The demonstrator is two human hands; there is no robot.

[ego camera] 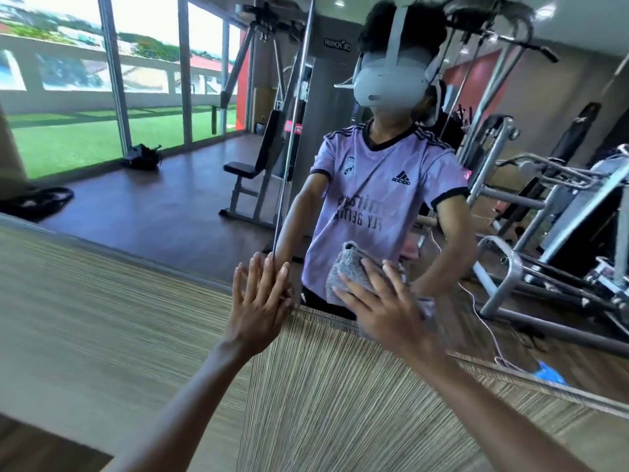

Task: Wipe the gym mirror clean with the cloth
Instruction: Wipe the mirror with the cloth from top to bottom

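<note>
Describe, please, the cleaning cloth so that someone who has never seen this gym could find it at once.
Start at the wall mirror. Near its lower edge, right of the vertical seam, the right hand presses flat on the cloth. It is the only grey, fluffy thing there; the left hand beside it rests bare on the mirror.

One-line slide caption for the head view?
Right hand presses grey cloth on gym mirror; left hand flat on the glass.
</note>
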